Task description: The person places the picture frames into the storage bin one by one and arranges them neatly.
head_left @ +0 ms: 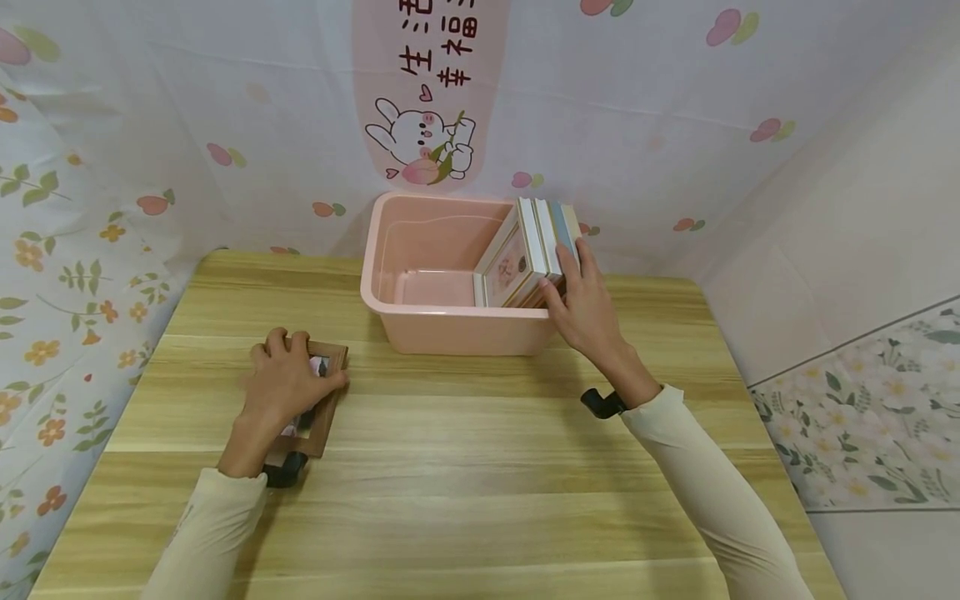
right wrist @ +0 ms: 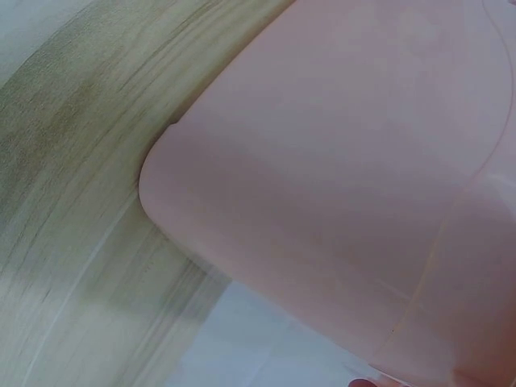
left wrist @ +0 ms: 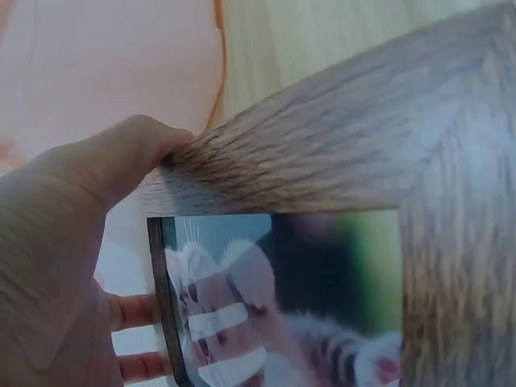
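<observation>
Brown wooden picture frame [head_left: 321, 398] lies flat on the tabletop [head_left: 465, 467], toward its left side, well apart from the pink plastic tub [head_left: 442, 321] that stands at the far middle. The left hand [head_left: 288, 379] rests on top of this frame with its fingers curled over the far edge and the thumb at the right-hand edge, so the grip is closed round the frame. In the left wrist view the thumb [left wrist: 121, 165] presses on the grained wood [left wrist: 339, 153], and two fingertips [left wrist: 133, 310] show behind the glass edge; the picture [left wrist: 274, 306] inside shows a kitten with striped fur and whiskers.

The right hand [head_left: 588, 304] reaches to the tub's right end, where several frames [head_left: 528, 250] stand on edge, leaning to the left inside the tub. Its fingers lie along the outermost frame with the thumb at the lower front corner; the grip is a light hold on that stack, fingers mostly straight. The nearest standing frame is pale and carries a small pinkish picture. The right wrist view shows only the tub's rounded pink wall [right wrist: 339, 185] and the wood beside it, blurred.

Both arms wear cream sleeves [head_left: 705, 492], each with a dark strap at the wrist. A floral cloth [head_left: 60, 275] with a rabbit drawing [head_left: 423, 142] hangs behind.
</observation>
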Tool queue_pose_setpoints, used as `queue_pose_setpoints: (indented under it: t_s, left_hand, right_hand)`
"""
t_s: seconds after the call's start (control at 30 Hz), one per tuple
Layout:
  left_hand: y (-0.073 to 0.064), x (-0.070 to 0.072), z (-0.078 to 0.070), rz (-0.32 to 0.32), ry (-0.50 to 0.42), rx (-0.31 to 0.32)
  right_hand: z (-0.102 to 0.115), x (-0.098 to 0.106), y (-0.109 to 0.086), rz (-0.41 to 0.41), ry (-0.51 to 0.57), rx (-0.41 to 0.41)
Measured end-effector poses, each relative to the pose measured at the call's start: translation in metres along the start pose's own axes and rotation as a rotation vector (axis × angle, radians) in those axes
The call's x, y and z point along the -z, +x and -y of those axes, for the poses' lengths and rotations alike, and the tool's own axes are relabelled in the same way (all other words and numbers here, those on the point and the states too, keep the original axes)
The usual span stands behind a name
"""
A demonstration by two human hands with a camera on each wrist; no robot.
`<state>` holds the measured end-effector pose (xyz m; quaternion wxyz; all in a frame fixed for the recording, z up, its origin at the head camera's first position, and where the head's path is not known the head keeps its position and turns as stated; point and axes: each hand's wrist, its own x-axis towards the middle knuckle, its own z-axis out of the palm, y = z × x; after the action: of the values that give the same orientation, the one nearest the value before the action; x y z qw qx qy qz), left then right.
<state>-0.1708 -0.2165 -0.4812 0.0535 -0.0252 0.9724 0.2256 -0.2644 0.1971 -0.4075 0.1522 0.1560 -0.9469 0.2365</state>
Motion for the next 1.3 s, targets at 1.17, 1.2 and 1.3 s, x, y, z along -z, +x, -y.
queue_pose_setpoints:
  t_s: [1.17, 1.2, 1.3]
  left_hand:
    - [0.032, 0.107, -0.074, -0.456, 0.013, -0.399]
    - [0.033, 0.11, -0.076, -0.46, 0.013, -0.407]
    - [0.034, 0.115, -0.084, -0.467, 0.007, -0.421]
  right_hand:
    - [-0.001, -0.001, 0.001, -0.001, -0.018, -0.003]
    - [-0.001, -0.001, 0.001, 0.0, -0.018, -0.003]
    - [-0.001, -0.001, 0.001, -0.003, -0.017, -0.002]
